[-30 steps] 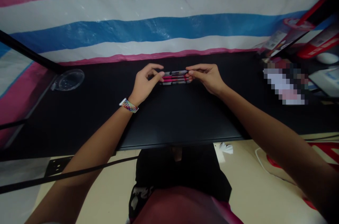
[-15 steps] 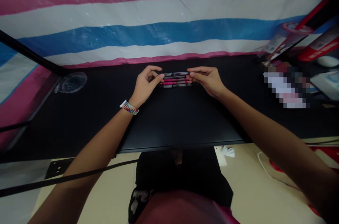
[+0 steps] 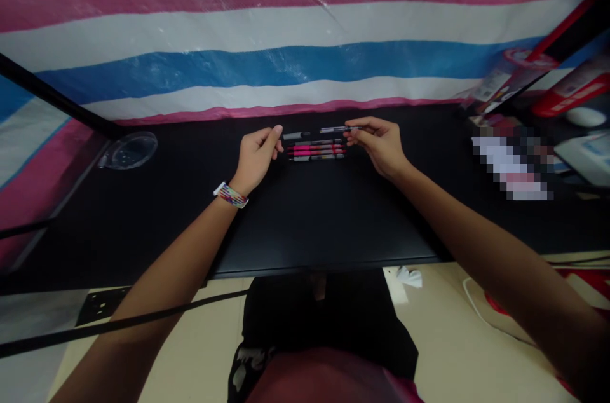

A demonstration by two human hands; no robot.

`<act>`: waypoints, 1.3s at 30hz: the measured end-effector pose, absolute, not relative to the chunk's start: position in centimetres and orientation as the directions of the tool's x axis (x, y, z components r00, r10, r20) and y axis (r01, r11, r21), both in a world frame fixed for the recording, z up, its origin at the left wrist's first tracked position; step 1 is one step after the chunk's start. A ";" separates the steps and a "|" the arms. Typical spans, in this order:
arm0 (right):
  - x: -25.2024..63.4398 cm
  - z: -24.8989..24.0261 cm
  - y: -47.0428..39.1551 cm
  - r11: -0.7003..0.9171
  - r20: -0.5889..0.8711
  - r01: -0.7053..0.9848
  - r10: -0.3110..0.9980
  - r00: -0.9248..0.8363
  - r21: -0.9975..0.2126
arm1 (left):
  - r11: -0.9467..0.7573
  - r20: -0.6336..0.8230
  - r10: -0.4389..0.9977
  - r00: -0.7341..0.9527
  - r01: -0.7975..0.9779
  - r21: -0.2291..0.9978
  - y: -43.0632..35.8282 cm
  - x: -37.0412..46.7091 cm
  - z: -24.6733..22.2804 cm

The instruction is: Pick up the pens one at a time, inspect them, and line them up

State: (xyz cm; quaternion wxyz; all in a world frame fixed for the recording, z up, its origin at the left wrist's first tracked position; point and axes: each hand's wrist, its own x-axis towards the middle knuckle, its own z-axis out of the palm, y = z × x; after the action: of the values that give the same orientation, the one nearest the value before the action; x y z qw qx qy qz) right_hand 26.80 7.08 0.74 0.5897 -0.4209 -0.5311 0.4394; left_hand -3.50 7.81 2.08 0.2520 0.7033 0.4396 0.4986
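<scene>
My left hand (image 3: 257,156) pinches one end of a short grey-and-black pen piece (image 3: 296,135) above the black tabletop (image 3: 324,218). Between its thumb and fingers my right hand (image 3: 380,143) grips a thin clear pen piece (image 3: 332,129), pointing left. A gap separates the two pieces. Just below them several pens lie side by side: a grey pen (image 3: 309,158) nearest me, pink pens (image 3: 309,150) in the middle, and another grey one behind. My right fingertips are close to the right ends of this row; whether they touch is unclear.
A clear round plastic lid (image 3: 131,150) lies at the left. Toward the right back stand a clear container with a pink rim (image 3: 512,75) and a red-and-clear container (image 3: 572,88). A striped plastic sheet (image 3: 286,63) hangs behind the table.
The topmost pen, held at both ends before, now shows as two separate pieces, one in each hand. My left hand has moved slightly left, my right slightly right.
</scene>
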 end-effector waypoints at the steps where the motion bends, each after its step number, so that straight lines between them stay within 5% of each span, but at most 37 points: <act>1: 26.8 0.7 7.1 0.263 0.260 -0.056 0.964 0.059 -0.963 | -0.485 0.478 0.871 0.114 0.363 0.796 7.8 -3.5 2.1; 39: 26.0 0.8 6.4 0.153 0.172 -0.184 0.981 -0.090 -0.971 | -0.498 0.451 0.854 0.262 0.156 0.853 7.3 -2.9 1.7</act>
State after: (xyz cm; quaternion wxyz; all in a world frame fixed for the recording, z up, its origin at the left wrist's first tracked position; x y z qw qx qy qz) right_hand 26.02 6.43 0.80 0.5544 -0.3842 -0.5188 0.5252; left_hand -2.94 7.28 1.68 0.3535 0.7112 0.3549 0.4932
